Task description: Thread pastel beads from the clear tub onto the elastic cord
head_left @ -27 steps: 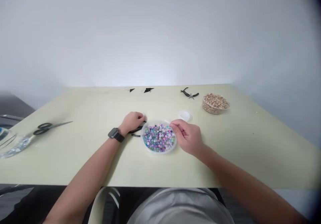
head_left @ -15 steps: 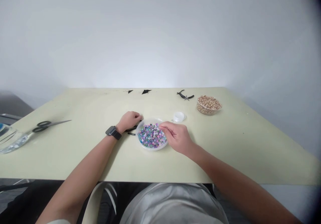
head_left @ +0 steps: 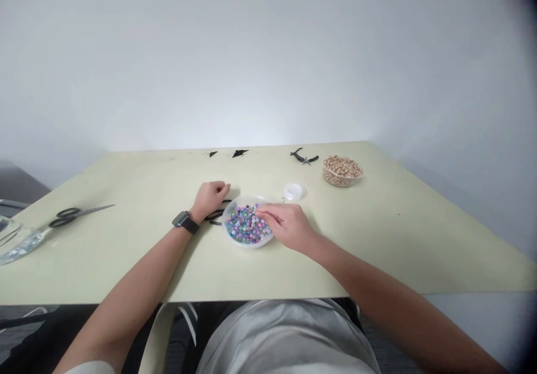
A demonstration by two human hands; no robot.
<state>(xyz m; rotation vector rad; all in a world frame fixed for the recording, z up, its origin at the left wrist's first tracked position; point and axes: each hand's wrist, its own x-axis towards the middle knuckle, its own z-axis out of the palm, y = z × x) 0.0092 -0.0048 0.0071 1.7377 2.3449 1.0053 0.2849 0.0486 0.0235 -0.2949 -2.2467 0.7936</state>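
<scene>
A round translucent bowl (head_left: 226, 234) holds many small coloured beads (head_left: 248, 226), mostly purple, blue, pink and white. Over its right side is my right hand (head_left: 287, 226), thumb and forefinger pinched together just above the beads; anything between the fingertips is too small to make out. My left hand (head_left: 210, 198), with a black watch (head_left: 185, 221) on the wrist, rests at the upper left of the bowl. Its fingers are curled closed, and the inside of the fist is hidden. Black tool handles (head_left: 216, 215) show between this hand and the bowl, partly covered.
Behind the bowl sits a small white round container (head_left: 293, 191). Farther back are black-handled pliers (head_left: 305, 157) and a tub of tan beans or nuts (head_left: 342, 170). Scissors (head_left: 79, 214) and a clear container (head_left: 20, 245) lie at the left. Black scraps (head_left: 240, 153) lie near the wall.
The view has shifted slightly, so most objects appear a little farther left. My left fist has turned a little, its thumb side showing more. My right hand keeps its pinch over the beads.
</scene>
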